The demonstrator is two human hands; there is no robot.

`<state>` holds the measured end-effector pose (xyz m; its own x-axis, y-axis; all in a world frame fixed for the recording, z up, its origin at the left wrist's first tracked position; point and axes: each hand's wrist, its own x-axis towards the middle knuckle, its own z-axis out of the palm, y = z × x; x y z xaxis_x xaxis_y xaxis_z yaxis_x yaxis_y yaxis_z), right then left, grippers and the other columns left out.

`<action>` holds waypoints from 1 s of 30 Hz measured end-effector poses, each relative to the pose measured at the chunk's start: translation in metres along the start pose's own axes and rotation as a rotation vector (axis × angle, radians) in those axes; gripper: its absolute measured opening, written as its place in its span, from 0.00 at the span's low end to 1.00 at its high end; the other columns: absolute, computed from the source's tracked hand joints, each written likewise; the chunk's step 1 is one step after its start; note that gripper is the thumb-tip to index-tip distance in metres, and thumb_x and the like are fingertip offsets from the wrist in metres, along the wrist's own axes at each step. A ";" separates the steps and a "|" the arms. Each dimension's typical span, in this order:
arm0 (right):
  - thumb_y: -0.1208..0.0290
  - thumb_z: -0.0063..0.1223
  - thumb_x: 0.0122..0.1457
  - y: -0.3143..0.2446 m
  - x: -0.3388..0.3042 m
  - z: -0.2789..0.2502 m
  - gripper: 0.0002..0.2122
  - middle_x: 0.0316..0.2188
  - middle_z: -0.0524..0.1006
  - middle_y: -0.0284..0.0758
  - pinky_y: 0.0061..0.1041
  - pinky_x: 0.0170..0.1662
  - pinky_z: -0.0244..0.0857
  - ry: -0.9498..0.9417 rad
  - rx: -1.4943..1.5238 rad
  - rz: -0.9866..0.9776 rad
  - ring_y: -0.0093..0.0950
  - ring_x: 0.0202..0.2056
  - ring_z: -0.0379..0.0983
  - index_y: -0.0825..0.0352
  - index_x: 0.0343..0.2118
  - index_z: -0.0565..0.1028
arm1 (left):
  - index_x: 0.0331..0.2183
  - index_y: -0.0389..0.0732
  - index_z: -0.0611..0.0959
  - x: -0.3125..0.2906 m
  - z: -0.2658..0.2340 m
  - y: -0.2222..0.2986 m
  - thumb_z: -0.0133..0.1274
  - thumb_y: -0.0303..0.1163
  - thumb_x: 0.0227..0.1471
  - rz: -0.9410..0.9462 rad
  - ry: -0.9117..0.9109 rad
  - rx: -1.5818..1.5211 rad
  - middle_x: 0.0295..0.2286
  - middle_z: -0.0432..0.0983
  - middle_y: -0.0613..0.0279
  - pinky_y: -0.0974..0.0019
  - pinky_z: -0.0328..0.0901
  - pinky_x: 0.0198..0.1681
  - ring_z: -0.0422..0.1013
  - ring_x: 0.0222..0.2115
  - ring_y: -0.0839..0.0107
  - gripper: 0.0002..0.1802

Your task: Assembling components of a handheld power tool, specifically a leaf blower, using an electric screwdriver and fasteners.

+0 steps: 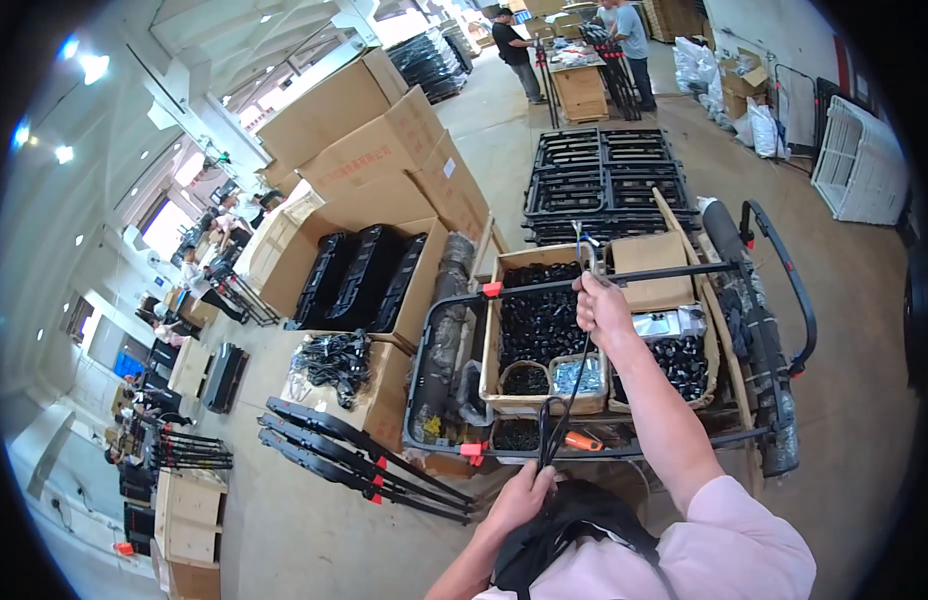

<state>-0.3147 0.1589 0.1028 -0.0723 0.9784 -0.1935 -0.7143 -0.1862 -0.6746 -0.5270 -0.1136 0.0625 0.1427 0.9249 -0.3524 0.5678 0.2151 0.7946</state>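
Observation:
My right hand (601,305) is raised over a work cart and grips the upper part of a thin black rod assembly (574,380) whose metal tip pokes out above my fist. My left hand (524,495) holds the lower end of the same rods, just above a black bag (569,530) at my chest. Below the rods sit cardboard boxes of small black parts (539,320).
A black cart (784,290) carries boxes, rolls and a long bar with orange clamps. Black tripods (354,460) lie on the floor at left beside large cardboard cartons (384,140). Stacked black frames (604,180) stand behind. Two people work at a far table; others work at far left.

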 end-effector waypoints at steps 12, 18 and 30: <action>0.58 0.49 0.74 0.045 -0.186 0.076 0.17 0.17 0.57 0.20 0.18 0.20 0.43 -0.743 -0.156 0.584 0.13 0.16 0.50 0.71 0.37 0.76 | 0.56 0.32 0.78 -0.011 -0.191 0.077 0.47 0.25 0.66 0.645 0.984 0.109 0.54 0.75 0.47 0.57 0.60 0.65 0.70 0.59 0.56 0.19; 0.61 0.50 0.73 0.072 -0.195 0.091 0.19 0.15 0.58 0.21 0.19 0.19 0.45 -0.884 -0.164 0.746 0.13 0.15 0.50 0.77 0.36 0.77 | 0.44 0.32 0.85 0.014 -0.199 0.043 0.28 0.59 0.73 0.325 -0.094 -0.644 0.41 0.84 0.53 0.59 0.65 0.60 0.77 0.47 0.62 0.42; 0.59 0.51 0.72 0.160 -0.184 0.108 0.18 0.14 0.57 0.20 0.19 0.21 0.44 -0.674 -0.172 0.686 0.14 0.15 0.50 0.74 0.36 0.77 | 0.50 0.30 0.79 0.010 -0.238 -0.077 0.52 0.46 0.66 0.462 -0.446 -1.430 0.27 0.77 0.59 0.63 0.70 0.44 0.75 0.30 0.69 0.26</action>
<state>-0.4903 -0.0414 0.1075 -0.8556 0.4886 -0.1711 -0.2608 -0.6923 -0.6729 -0.7624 -0.0468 0.1154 0.4461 0.8842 0.1384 -0.7649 0.2964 0.5719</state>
